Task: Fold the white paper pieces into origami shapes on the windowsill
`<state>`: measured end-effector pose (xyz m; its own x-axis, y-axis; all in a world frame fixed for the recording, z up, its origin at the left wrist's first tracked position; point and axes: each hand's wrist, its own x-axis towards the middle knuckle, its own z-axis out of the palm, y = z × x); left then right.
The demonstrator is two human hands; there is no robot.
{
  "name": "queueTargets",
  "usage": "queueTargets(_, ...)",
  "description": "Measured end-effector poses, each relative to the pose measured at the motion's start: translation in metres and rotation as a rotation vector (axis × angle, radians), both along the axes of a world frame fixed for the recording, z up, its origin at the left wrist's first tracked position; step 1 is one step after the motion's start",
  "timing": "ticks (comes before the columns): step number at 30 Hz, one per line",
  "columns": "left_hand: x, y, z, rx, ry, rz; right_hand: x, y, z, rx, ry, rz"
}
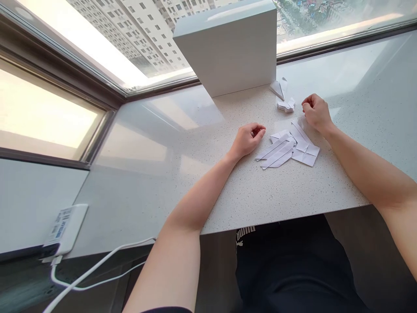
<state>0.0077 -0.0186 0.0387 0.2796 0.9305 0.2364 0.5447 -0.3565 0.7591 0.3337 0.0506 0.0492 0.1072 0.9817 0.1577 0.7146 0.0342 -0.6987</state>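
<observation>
Left hand rests on the speckled countertop, well back from its front edge, loosely curled and released, a hollow showing between thumb and fingers; right hand lies farther back, fingers folded under so that I cannot tell how far closed it is. Folded paper pieces overlap between the hands, inside that edge; a small paper stack sits near the right hand, a folded triangle beside the white box; broad countertop stretches left toward the window frame.
</observation>
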Motion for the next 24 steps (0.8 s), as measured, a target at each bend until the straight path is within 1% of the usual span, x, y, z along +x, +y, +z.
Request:
queueTargets(2,0.0,0.0,-0.001,0.013,0.004,-0.013,0.001,-0.023,0.01,-0.041,-0.092,0.078)
queueTargets(4,0.0,0.0,-0.002,0.031,0.013,-0.028,0.001,-0.043,0.021,-0.114,-0.195,0.174)
queueTargets(7,0.0,0.0,-0.002,0.057,0.04,-0.067,0.0,-0.062,0.034,-0.225,-0.321,0.291)
queueTargets(11,0.0,-0.003,0.0,0.096,0.121,-0.159,0.003,-0.066,0.037,-0.226,-0.409,0.336)
queueTargets(15,0.0,-0.006,0.002,0.14,0.207,-0.248,0.007,-0.063,0.034,-0.252,-0.362,0.348)
queueTargets(17,-0.001,-0.007,0.002,0.146,0.227,-0.273,0.008,-0.065,0.033,-0.223,-0.307,0.348)
queueTargets(19,-0.002,-0.007,0.001,0.155,0.224,-0.28,0.005,-0.068,0.034,-0.13,-0.249,0.382)
queueTargets(22,-0.004,-0.006,0.0,0.167,0.201,-0.269,-0.003,-0.073,0.036,0.005,-0.174,0.511)
queueTargets(24,-0.004,-0.005,0.0,0.159,0.19,-0.252,-0.009,-0.075,0.034,0.025,-0.154,0.601)
